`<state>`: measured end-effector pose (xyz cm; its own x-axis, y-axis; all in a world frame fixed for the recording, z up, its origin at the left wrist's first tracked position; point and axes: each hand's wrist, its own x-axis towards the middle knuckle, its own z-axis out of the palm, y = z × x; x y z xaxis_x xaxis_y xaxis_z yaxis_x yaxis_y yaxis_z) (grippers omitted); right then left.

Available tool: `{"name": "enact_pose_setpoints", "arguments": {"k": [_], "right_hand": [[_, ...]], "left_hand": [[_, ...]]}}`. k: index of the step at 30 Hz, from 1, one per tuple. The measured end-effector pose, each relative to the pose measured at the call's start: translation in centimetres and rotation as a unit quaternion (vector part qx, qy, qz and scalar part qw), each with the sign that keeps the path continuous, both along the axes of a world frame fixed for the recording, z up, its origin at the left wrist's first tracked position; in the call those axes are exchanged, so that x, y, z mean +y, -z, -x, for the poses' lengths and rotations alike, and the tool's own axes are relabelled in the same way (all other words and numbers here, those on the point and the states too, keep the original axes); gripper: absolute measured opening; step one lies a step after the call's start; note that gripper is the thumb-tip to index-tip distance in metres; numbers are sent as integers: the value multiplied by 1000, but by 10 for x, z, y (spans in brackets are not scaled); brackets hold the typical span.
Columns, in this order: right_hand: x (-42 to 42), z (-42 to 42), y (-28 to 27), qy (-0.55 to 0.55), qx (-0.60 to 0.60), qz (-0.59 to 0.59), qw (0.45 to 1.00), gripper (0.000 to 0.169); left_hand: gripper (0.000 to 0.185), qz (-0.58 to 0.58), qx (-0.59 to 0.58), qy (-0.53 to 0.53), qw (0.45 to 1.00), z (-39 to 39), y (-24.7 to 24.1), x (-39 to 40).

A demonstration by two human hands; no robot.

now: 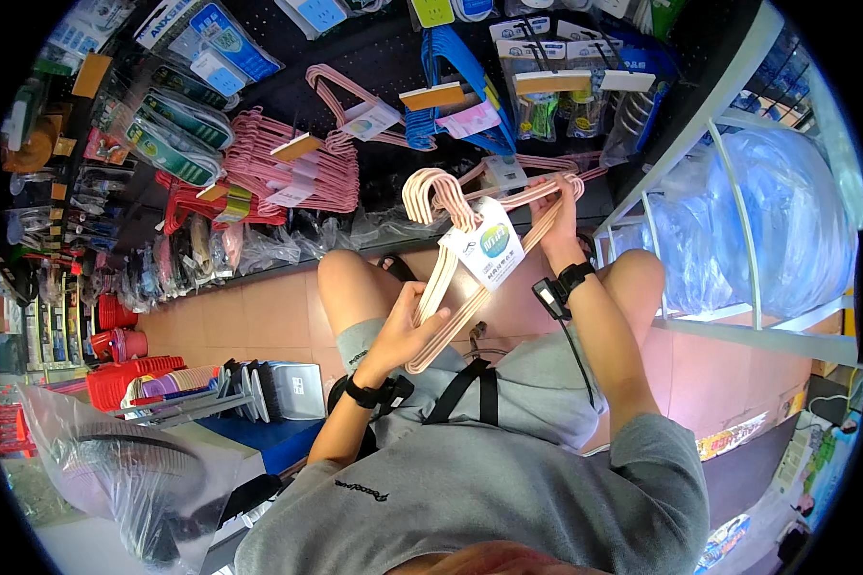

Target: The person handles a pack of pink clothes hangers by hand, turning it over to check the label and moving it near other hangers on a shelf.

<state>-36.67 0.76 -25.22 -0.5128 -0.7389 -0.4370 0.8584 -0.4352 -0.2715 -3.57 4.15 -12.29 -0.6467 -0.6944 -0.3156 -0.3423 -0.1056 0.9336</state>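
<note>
A bundle of several pale pink clothes hangers [449, 325] is held in front of me, hooks up and to the left. A white printed card [493, 248] with a green and blue emblem wraps the bundle below the hooks. My left hand [400, 332] grips the near left corner, the thumb over the bars. Around the far right corner, the fingers of my right hand [559, 219] are closed. Just behind that hand, more pink hangers with a white card [505, 172] are low at the rack.
On the rack hang pink hangers [298, 169], red hangers [187, 205], blue hangers [467, 90] and packaged power strips [180, 136]. A white metal frame [733, 223] with clear plastic-wrapped goods stands at right. Dustpans [296, 388] and a plastic-covered fan [129, 474] are at left.
</note>
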Motion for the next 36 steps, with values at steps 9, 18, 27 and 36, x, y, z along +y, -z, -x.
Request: {"name": "enact_pose_setpoints", "arguments": {"k": [9,18,27,36], "right_hand": [[15,-30,-48,-129,9,-18,991,96],[1,-16,-45,-70,51,-56,995,62],[-32,-70,-25,2,216,1,976,41],[-63,-87,-13,-88,199,49,975,42]], "left_hand": [[38,313,-106,50,943,10,-8,14],[90,230,20,47,972,17,-10,-35],[30,-47,104,-217,969,-3,33,-118],[13,-51,195,-362,910,3,39,-149]]}}
